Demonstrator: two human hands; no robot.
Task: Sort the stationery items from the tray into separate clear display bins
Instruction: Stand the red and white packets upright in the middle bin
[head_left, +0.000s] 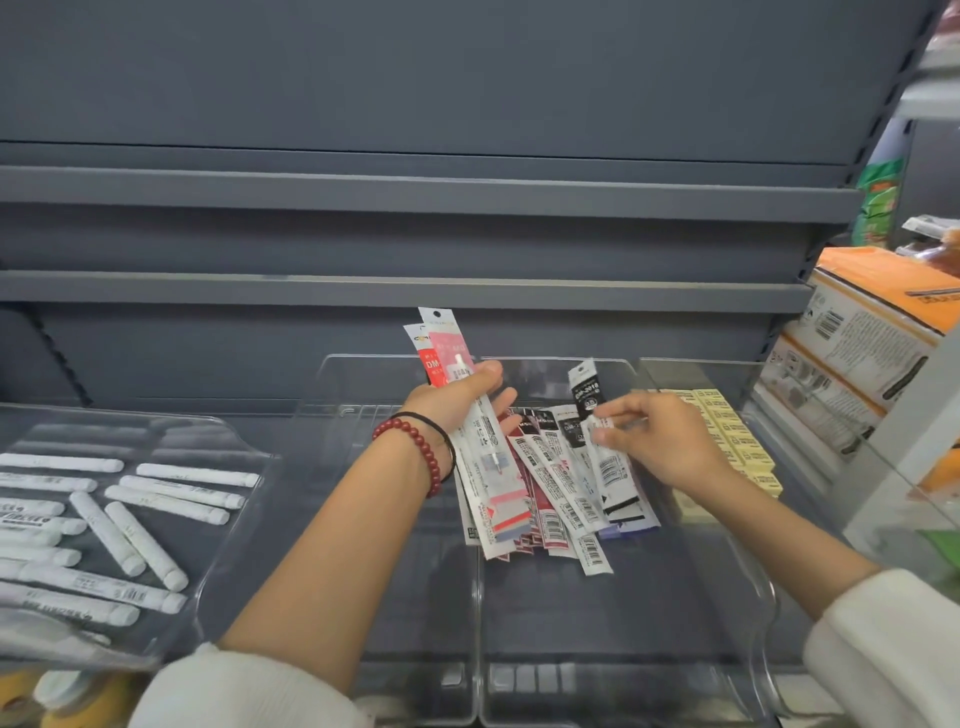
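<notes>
White ribbed sleeves (249, 691) frame the bottom edge, one on each arm. Beside the left sleeve, a clear plastic tray (244, 467) carries loose white cylindrical marker pens (130, 540) lying at mixed angles. Yellow tape rolls (21, 696) show beneath the tray's near corner.

Ahead of the arms, clear plastic display bins stand side by side:
- The left bin (415, 623) is crossed by the left arm.
- The middle bin (649, 649) holds a pile of flat refill packets (561, 499). They are printed white, black and dark red with barcodes, and are fanned across its left half.
- The right bin (691, 374) holds pale yellow rectangular boxes (727, 431) packed in rows.

The left hand (457, 400) wears a red bead bracelet (415, 441) and a thin black cord (441, 431). It grasps a bundle of red, pink and white packets (441, 353), thumb across the front. The bundle is raised above the wall between the left and middle bins, its top ends pointing away.

The right hand (665, 441) pinches one black-topped white packet (587, 395) between thumb and fingertips. The packet's upper end is lifted off the pile and its lower end lies among the other packets.

Behind the bins rise dark grey metal shelves (415, 291). At far right sit stacked orange-and-white cartons (857, 332).
</notes>
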